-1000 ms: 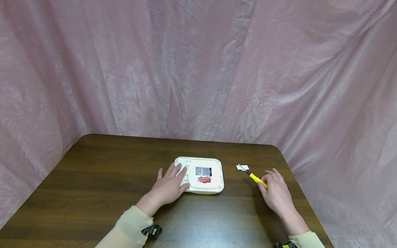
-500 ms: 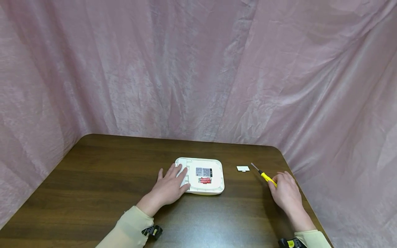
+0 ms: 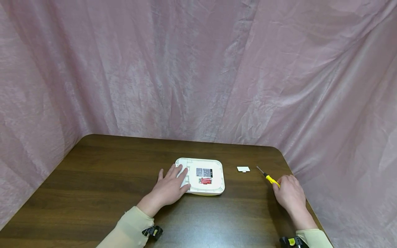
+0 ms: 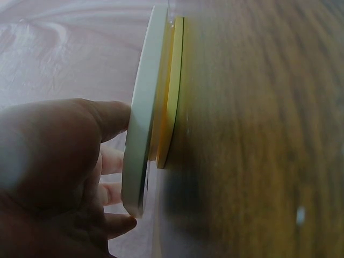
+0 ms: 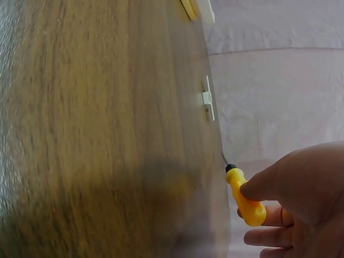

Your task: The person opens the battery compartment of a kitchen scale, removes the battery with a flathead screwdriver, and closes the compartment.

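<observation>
Shifted rightward, the yellow screwdriver [image 3: 272, 179] and our right hand [image 3: 290, 193] now sit clear of the small white cover [image 3: 243, 169], which the shaft crossed a second ago in the head view. At left, our left hand [image 3: 168, 187] rests, fingers spread apart, on the left side of the white plastic device [image 3: 216, 175], which lies label side up on the wooden surface [image 3: 118, 168], red batteries [image 3: 205, 181] showing. We judge its shell stiff, light and rather slick, best steadied by the rim. Next comes the cover, well apart from the device; it seems thin, its tab perhaps brittle, so we would pinch its long edges. Rightmost, our right hand pinches the screwdriver's handle between thumb and fingers; the tool looks rigid and light, easiest held there.
</observation>
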`<state>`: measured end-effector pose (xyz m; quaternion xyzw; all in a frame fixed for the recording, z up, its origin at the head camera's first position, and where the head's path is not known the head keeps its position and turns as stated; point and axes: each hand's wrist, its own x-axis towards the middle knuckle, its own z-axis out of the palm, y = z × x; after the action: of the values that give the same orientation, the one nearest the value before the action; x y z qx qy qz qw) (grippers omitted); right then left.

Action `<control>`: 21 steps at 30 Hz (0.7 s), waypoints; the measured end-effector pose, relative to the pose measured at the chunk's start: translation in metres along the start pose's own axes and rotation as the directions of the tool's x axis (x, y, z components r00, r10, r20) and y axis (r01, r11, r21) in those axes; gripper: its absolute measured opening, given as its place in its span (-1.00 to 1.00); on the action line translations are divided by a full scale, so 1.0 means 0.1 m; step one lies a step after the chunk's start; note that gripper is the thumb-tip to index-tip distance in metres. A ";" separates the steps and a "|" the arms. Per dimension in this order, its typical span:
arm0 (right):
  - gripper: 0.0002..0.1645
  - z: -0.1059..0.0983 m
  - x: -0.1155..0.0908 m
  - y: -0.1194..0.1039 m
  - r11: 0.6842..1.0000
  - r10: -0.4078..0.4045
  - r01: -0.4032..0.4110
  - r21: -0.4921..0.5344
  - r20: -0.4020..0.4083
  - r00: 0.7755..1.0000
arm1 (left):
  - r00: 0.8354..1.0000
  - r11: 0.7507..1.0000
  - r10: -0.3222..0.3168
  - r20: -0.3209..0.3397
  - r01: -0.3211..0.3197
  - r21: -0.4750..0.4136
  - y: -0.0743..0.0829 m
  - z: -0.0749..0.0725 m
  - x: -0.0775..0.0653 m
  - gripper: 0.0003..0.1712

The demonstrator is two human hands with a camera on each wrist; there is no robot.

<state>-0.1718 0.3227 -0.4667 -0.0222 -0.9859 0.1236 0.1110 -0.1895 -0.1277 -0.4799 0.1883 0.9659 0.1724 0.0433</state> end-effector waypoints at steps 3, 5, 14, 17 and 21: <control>-0.76 0.00 0.00 0.01 1.000 0.008 -0.008 -0.016 0.021 1.000 | 1.000 1.000 0.003 -0.001 -0.003 0.000 0.01 -0.01 -0.01 -0.21; -0.76 0.01 0.01 0.02 0.999 0.018 -0.017 -0.027 0.043 0.999 | 1.000 1.000 0.006 -0.005 -0.006 -0.004 0.01 -0.01 -0.01 -0.21; -0.76 0.02 0.04 0.02 0.998 0.035 -0.029 -0.056 0.109 0.993 | 1.000 1.000 0.004 -0.003 -0.004 0.000 0.02 -0.02 -0.02 -0.21; -0.77 0.02 0.04 0.02 0.997 0.032 -0.024 -0.068 0.116 0.993 | 1.000 1.000 0.007 -0.009 -0.007 -0.001 0.02 -0.02 -0.01 -0.22; -0.76 0.03 0.04 0.02 0.996 0.041 -0.030 -0.079 0.136 0.990 | 1.000 1.000 0.009 -0.012 -0.009 0.004 0.02 -0.01 -0.01 -0.22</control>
<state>-0.1769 0.3244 -0.4695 -0.0354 -0.9946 0.0888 0.0398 -0.1886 -0.1269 -0.4783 0.1915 0.9656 0.1719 0.0364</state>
